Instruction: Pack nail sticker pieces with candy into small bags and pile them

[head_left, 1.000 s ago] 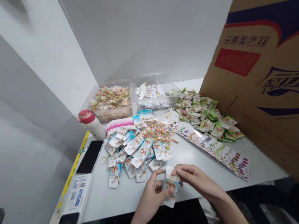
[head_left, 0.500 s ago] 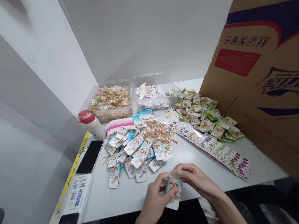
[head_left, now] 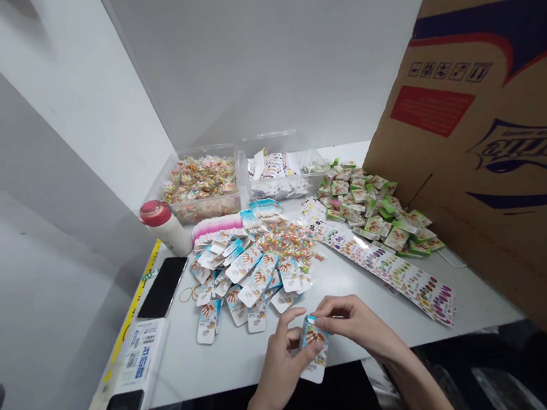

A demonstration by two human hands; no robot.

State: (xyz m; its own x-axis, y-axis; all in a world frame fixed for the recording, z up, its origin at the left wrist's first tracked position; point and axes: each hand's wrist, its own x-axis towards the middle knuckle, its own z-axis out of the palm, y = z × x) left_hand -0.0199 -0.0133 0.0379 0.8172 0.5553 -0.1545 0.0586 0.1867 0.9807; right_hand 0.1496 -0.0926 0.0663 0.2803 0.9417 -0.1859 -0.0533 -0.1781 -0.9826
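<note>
A small blue-and-white printed box (head_left: 317, 350) is held over the front edge of the table. My left hand (head_left: 285, 361) grips it from the left, thumb across its printed face and index finger raised near the top. At the box's upper end, my right hand (head_left: 352, 324) pinches the blue top flap with thumb and fingers. Just beyond the hands lies a heap of similar flat blue-and-white boxes (head_left: 262, 280). Behind that heap are small clear packets of colourful beads (head_left: 288, 242).
Sticker sheets (head_left: 387, 264) run diagonally to the right, beside a pile of green boxes (head_left: 375, 208). Two clear bins (head_left: 208, 208) stand at the back. A bottle (head_left: 172, 232), a phone (head_left: 162, 288) and a white device (head_left: 137, 371) line the left. A large carton (head_left: 490, 169) rises on the right.
The box's top was partly covered by something pale at my right fingers; now its blue flap shows, folded over. My left index finger has lifted away from the top.
</note>
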